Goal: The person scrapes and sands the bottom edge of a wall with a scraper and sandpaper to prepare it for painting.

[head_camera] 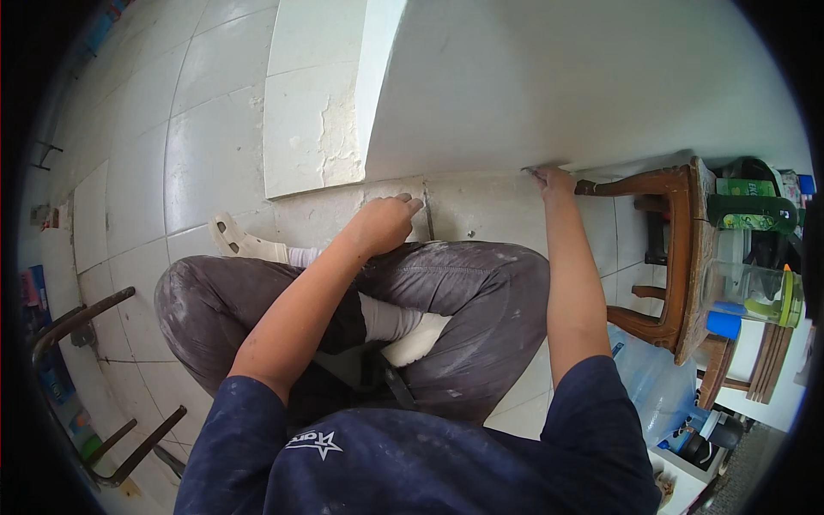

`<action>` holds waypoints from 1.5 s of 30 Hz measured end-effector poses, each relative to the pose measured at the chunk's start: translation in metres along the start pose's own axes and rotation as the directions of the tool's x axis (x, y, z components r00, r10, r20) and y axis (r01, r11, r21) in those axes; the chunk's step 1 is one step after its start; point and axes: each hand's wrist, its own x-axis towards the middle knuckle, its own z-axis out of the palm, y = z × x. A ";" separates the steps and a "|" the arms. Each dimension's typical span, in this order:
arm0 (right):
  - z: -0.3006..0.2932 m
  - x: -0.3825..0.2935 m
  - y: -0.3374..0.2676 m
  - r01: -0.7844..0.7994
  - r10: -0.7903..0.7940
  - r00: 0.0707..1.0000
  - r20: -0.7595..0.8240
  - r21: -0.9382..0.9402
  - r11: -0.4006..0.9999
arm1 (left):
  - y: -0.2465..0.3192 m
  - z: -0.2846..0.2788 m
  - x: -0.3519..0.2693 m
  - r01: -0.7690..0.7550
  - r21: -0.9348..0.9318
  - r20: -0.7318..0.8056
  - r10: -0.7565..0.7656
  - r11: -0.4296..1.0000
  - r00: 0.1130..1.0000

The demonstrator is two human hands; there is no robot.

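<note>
My right hand [552, 179] reaches out to the foot of the pale wall [515, 96], where the wall meets the tiled floor. A thin dark object [529, 170] shows at its fingertips; it is too small to name. My left hand [389, 222] hovers above my bent leg [463, 277], near the step's corner. Its fingers are loosely curled with the knuckles up, so the palm side is hidden. Between the hands lies a floor strip [489, 199] with a dark tile joint and a small dark speck [471, 234].
A raised tiled step [306, 129] with flaking white coating meets the wall corner. To the right stands a carved wooden stool [682, 257] bearing a green bottle [750, 212] and a clear jar [753, 293]. A large water bottle [653, 380] lies nearby. Metal legs [141, 444] stand left.
</note>
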 end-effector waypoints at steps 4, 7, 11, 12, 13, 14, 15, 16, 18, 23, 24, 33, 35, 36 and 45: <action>0.000 -0.002 -0.001 0.020 -0.019 1.000 0.009 -0.025 0.999 | 0.001 0.001 -0.001 -0.031 -0.002 -0.009 0.031 1.000 0.999; 0.002 -0.003 0.000 0.037 -0.038 0.999 -0.023 -0.030 0.999 | 0.002 0.001 0.000 0.007 -0.014 0.013 -0.007 1.000 1.000; 0.002 0.001 0.002 0.030 -0.029 0.999 0.043 -0.044 0.999 | 0.000 -0.001 0.000 -0.005 -0.013 -0.016 0.005 1.000 1.000; 0.002 0.002 0.002 0.025 -0.023 0.999 0.025 -0.083 0.996 | 0.001 0.001 0.000 -0.006 -0.029 -0.023 0.005 1.000 1.000; 0.002 0.003 0.003 0.017 -0.024 0.999 -0.044 -0.160 0.987 | 0.001 0.002 -0.001 0.004 -0.025 0.002 -0.004 1.000 1.000; 0.001 0.005 0.003 0.012 -0.015 1.000 -0.019 -0.144 0.990 | 0.001 0.002 0.000 -0.009 -0.027 -0.004 0.009 1.000 1.000; 0.001 0.006 0.003 0.019 -0.024 0.999 -0.041 -0.122 0.992 | 0.000 0.002 0.000 -0.030 -0.033 -0.023 0.029 0.999 0.999; 0.000 0.007 0.002 0.031 -0.039 0.998 -0.058 -0.125 0.992 | 0.000 0.003 0.000 -0.019 -0.027 -0.004 0.019 0.999 1.000; -0.001 0.006 0.001 -0.005 0.005 1.000 0.007 -0.070 0.998 | 0.000 0.002 0.000 -0.021 -0.048 -0.026 0.020 0.999 0.999; 0.001 -0.006 -0.003 -0.027 0.033 0.996 0.083 -0.074 0.997 | 0.002 0.001 -0.001 -0.025 -0.049 -0.036 0.023 0.998 0.999; 0.001 -0.008 -0.003 0.004 -0.001 0.999 0.036 -0.080 0.997 | 0.002 0.000 -0.002 -0.064 -0.075 -0.082 0.058 0.995 0.995; -0.001 0.031 0.013 0.133 -0.192 0.981 -0.026 -0.631 0.764 | -0.001 0.010 -0.003 -0.093 -0.045 -0.074 0.090 0.995 0.993; 0.002 0.039 0.014 0.210 -0.274 0.945 0.177 -0.973 0.097 | 0.000 0.008 -0.004 -0.098 -0.050 -0.068 0.094 0.994 0.993; 0.006 0.039 0.015 0.144 -0.309 0.947 0.088 -0.976 0.163 | 0.000 0.006 -0.003 -0.088 -0.086 -0.074 0.082 0.992 0.994; 0.017 -0.027 -0.013 0.045 -0.208 0.951 -0.229 -0.563 0.825 | 0.012 -0.006 0.002 -0.092 -0.138 -0.010 0.092 0.986 0.996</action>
